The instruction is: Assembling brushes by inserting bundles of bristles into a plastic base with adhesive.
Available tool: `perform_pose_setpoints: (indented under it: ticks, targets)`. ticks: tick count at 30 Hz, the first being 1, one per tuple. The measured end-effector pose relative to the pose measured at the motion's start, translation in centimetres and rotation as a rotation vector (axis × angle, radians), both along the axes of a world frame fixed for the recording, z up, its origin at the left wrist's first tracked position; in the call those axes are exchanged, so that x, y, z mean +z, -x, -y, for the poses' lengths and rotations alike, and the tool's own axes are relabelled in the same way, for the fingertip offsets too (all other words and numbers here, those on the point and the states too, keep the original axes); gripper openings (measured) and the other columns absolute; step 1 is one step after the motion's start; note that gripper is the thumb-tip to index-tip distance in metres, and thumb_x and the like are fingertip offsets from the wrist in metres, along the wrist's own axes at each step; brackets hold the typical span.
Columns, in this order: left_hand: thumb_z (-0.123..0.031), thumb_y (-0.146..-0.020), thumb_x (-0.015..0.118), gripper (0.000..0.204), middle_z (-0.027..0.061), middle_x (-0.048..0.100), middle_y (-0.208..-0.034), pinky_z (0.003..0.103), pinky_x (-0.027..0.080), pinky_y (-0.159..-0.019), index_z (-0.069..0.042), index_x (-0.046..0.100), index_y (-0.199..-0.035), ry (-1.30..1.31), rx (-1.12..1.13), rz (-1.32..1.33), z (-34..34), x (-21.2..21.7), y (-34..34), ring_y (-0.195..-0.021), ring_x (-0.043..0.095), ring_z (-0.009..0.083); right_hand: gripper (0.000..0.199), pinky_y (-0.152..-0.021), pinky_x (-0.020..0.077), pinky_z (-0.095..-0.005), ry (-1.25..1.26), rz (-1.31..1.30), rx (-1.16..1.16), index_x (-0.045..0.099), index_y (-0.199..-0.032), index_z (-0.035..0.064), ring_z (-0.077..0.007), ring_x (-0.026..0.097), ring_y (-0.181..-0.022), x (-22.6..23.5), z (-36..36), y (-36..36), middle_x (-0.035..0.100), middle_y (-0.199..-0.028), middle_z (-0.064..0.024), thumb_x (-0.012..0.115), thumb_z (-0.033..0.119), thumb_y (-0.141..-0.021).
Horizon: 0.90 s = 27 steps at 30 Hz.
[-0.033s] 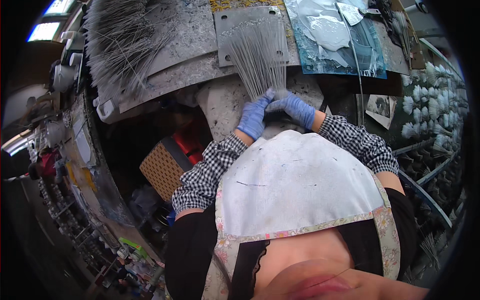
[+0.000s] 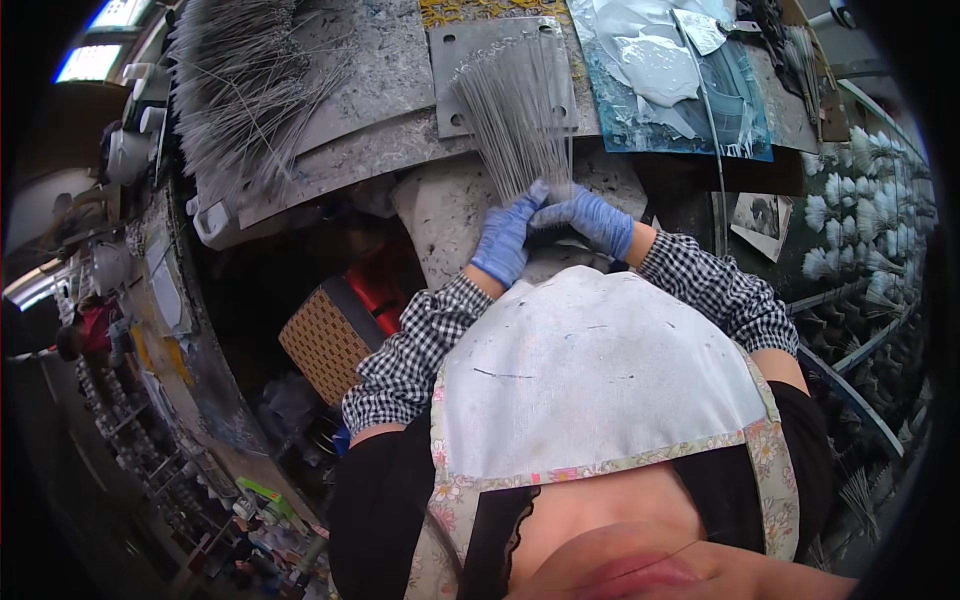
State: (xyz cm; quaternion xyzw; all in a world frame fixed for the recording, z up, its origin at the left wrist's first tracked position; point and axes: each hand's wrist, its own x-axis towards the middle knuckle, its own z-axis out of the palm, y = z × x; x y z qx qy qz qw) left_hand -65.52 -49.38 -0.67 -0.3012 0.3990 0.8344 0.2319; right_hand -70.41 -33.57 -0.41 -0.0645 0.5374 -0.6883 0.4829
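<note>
Both hands wear blue gloves and meet at the lower end of a bundle of thin, grey, wire-like strands (image 2: 505,125). The strands fan out away from me over a flat metal plate (image 2: 447,90) with holes at its corners. My left hand (image 2: 508,238) is closed round the bundle from the left, thumb pointing up along it. From the right, my right hand (image 2: 592,220) has its fingers bent and pressed onto the strands beside the left thumb. Something dark shows below the hands, partly hidden by them and the white apron (image 2: 600,380).
A large heap of similar strands (image 2: 235,95) lies on the bench at left. At right, a blue sheet (image 2: 625,125) carries white paste and a scraper (image 2: 700,32). A rack of white-tufted bunches (image 2: 865,205) stands far right. A brown woven-patterned box (image 2: 325,340) sits below the bench.
The far ends of the strands have shifted slightly and lie a little closer together. Both hands stay in nearly the same place, still on the bundle.
</note>
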Motion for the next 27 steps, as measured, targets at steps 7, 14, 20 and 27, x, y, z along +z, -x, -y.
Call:
perform_pose_setpoints:
  ticks: [7, 14, 20, 27]
  targets:
    - [-0.056, -0.095, 0.056, 0.069, 0.011, 0.063, -0.12, 0.033, 0.049, -0.098, -0.001, 0.051, -0.136, 0.394, -0.51, -0.33, 2.2, -2.6, 1.3, -0.109, 0.061, 0.0222, 0.055, -0.105, 0.0448, -0.036, 0.007, 0.23, 0.022, 0.057, -0.129, 0.0035, -0.0192, 0.058, -0.116, -0.5, -2.0, 2.8, 0.064, -0.122, -0.0071, 0.078, 0.026, -0.084]
    - [-0.071, -0.086, 0.057, 0.091, 0.0223, 0.055, -0.136, 0.04, 0.041, -0.109, -0.003, 0.045, -0.144, 0.737, -0.906, -0.565, 1.5, -7.5, 0.5, -0.128, 0.053, 0.0335, 0.082, -0.102, 0.0486, -0.0346, -0.242, -0.214, 0.225, 0.054, -0.132, 0.002, -0.0197, 0.06, -0.116, -4.3, -2.0, 1.4, 0.064, -0.124, -0.0097, 0.094, 0.02, -0.063]
    - [-0.042, -0.081, 0.08, 0.088, 0.019, 0.047, -0.144, 0.042, 0.044, -0.109, -0.002, 0.038, -0.147, 0.116, -0.132, -0.607, 6.4, 1.5, 2.2, -0.134, 0.049, 0.0283, 0.099, -0.105, 0.0466, -0.0385, -0.339, -0.383, 0.212, 0.045, -0.137, -0.0008, -0.0317, 0.06, -0.119, -3.6, -1.8, -1.4, 0.062, -0.126, -0.0204, 0.093, 0.041, -0.062]
    - [0.007, -0.084, 0.07, 0.051, 0.0162, 0.069, -0.104, 0.035, 0.063, -0.079, -0.007, 0.047, -0.128, 0.334, 0.118, -0.781, 2.6, 8.4, 6.3, -0.089, 0.072, 0.0252, 0.089, -0.106, 0.0454, -0.037, -0.159, -0.268, 0.029, 0.044, -0.137, 0.0054, -0.0247, 0.056, -0.122, -2.1, -0.9, -2.2, 0.058, -0.128, -0.0129, 0.093, 0.022, -0.065]
